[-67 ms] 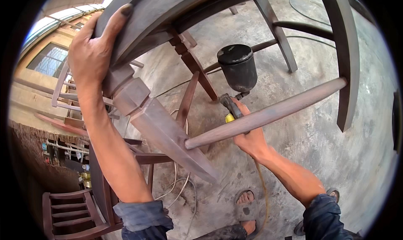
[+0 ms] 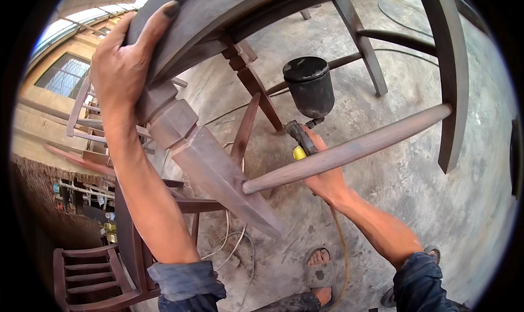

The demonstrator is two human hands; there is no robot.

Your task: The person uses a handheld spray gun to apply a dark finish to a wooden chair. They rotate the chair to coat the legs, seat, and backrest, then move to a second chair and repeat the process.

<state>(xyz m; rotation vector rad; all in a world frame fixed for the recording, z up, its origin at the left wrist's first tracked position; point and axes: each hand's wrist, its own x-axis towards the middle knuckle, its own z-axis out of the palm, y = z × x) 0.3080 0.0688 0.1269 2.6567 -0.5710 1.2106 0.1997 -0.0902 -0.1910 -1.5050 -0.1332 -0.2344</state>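
Note:
A dark brown wooden chair [image 2: 210,170] is tilted up before me. My left hand [image 2: 121,75] is closed round the edge of its seat [image 2: 188,31] at the upper left, thumb on top. Below the seat, my right hand [image 2: 326,185] grips a spray gun [image 2: 302,137] with a black paint cup [image 2: 309,91] on top and a yellow part on its body. The chair's round side rung [image 2: 355,148] passes in front of that hand and hides part of the fingers. The gun's nozzle end is near the chair's far turned leg [image 2: 252,85].
A tan hose [image 2: 341,235] runs down from the gun past my sandalled foot [image 2: 320,268]. Pale cables [image 2: 228,230] lie on the stained concrete floor [image 2: 393,219]. More brown chairs [image 2: 93,282] stand at lower left, with wooden frames [image 2: 82,115] behind my left arm.
My left hand and the near part of the chair have shifted very slightly to the right. The spray gun in my right hand has hardly moved.

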